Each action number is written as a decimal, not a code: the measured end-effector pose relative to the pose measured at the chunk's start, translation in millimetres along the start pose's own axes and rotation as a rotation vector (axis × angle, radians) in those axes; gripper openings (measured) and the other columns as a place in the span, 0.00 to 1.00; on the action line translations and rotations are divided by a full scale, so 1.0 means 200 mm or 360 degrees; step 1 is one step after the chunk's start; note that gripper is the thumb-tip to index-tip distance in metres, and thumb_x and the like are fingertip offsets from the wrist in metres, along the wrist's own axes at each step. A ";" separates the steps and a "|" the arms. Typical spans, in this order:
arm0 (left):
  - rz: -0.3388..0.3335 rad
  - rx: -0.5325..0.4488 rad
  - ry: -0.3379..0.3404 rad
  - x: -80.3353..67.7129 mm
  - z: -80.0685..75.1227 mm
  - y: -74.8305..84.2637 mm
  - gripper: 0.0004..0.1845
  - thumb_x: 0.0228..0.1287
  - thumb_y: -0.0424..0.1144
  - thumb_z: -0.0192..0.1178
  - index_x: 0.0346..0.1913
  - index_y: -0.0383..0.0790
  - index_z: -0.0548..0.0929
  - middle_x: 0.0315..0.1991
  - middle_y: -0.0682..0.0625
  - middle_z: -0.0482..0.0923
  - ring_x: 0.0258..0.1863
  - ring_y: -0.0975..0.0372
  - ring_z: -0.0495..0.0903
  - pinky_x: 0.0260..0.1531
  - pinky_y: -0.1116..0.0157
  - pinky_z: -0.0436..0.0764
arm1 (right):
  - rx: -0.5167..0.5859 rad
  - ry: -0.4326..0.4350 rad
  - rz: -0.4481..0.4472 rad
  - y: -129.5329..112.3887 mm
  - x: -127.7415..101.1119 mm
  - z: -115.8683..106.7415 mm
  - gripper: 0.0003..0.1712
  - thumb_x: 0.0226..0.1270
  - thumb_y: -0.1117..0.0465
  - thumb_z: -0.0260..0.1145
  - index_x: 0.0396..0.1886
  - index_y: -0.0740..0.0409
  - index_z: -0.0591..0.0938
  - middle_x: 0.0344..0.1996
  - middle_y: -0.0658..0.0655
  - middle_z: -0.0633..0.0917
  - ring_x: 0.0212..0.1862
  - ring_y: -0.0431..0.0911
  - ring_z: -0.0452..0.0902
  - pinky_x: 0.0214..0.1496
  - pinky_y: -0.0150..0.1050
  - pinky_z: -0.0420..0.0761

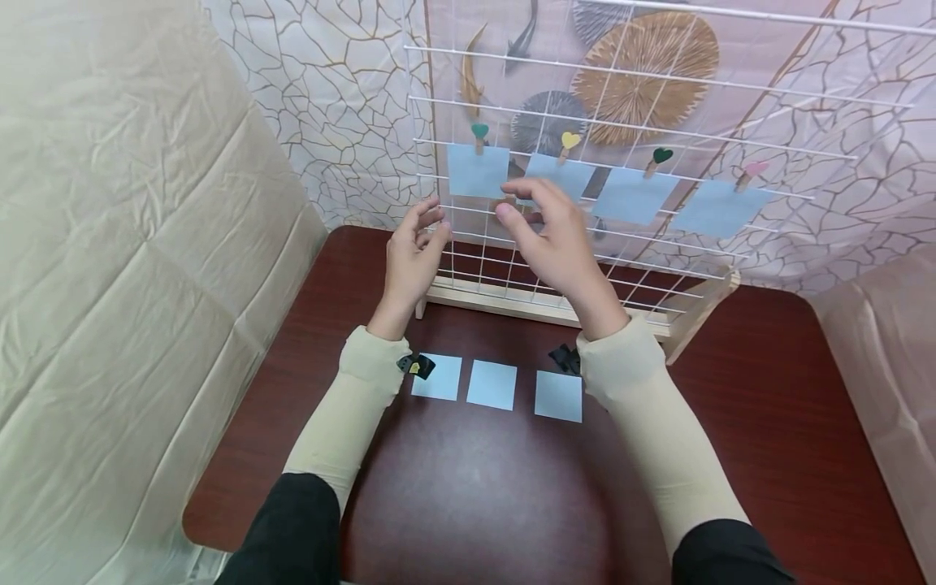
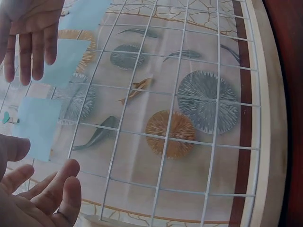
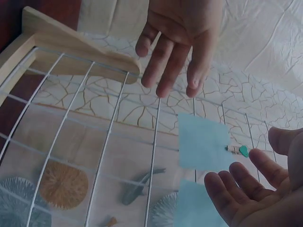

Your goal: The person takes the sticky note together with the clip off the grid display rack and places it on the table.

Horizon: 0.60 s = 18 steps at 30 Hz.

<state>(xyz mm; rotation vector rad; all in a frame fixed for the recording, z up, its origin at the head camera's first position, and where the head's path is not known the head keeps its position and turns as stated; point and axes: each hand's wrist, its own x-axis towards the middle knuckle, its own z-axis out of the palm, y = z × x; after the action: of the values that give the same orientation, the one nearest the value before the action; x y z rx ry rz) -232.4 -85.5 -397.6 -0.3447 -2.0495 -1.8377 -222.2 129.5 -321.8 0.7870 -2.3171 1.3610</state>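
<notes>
Several light blue paper squares hang in a row on a white wire grid. Each is held by a small wooden clothespin topped with a heart, the leftmost teal. My left hand is raised just below and left of the leftmost hanging paper, fingers loosely bent, holding nothing. Close to that paper's lower right corner, my right hand hovers in front of the grid with relaxed fingers and partly covers the second paper. In the right wrist view the right fingers hold nothing.
Three blue paper squares lie on the dark red-brown table in front of the grid. A pale wooden stand supports the grid. Behind it hangs a patterned cloth. Cream fabric covers the left side.
</notes>
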 end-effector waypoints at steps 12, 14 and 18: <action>-0.0010 -0.0030 0.0009 0.08 0.01 0.01 0.25 0.79 0.38 0.60 0.74 0.37 0.74 0.65 0.34 0.80 0.55 0.46 0.86 0.56 0.58 0.83 | -0.0081 0.0071 -0.0067 -0.06 0.12 0.02 0.20 0.78 0.60 0.66 0.63 0.65 0.82 0.65 0.58 0.81 0.66 0.43 0.74 0.58 0.43 0.83; -0.0017 -0.0061 0.0004 0.09 0.02 0.01 0.26 0.79 0.37 0.60 0.75 0.36 0.73 0.66 0.33 0.78 0.56 0.45 0.86 0.57 0.57 0.83 | -0.0080 0.0078 -0.0062 -0.06 0.14 0.02 0.21 0.78 0.60 0.66 0.64 0.65 0.81 0.65 0.58 0.81 0.67 0.43 0.74 0.59 0.42 0.83; -0.0022 -0.0140 -0.0003 0.11 0.03 0.01 0.25 0.80 0.35 0.59 0.74 0.34 0.73 0.67 0.32 0.77 0.55 0.41 0.86 0.58 0.56 0.83 | -0.0099 0.0088 -0.0027 -0.07 0.18 0.02 0.22 0.79 0.60 0.66 0.66 0.64 0.80 0.66 0.57 0.80 0.68 0.41 0.73 0.59 0.41 0.83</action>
<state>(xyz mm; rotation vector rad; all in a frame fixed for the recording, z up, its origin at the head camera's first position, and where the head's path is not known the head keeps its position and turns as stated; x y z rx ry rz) -251.5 -81.1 -386.4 -0.3562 -1.9810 -1.9407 -241.5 111.1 -295.1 0.7391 -2.2933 1.2809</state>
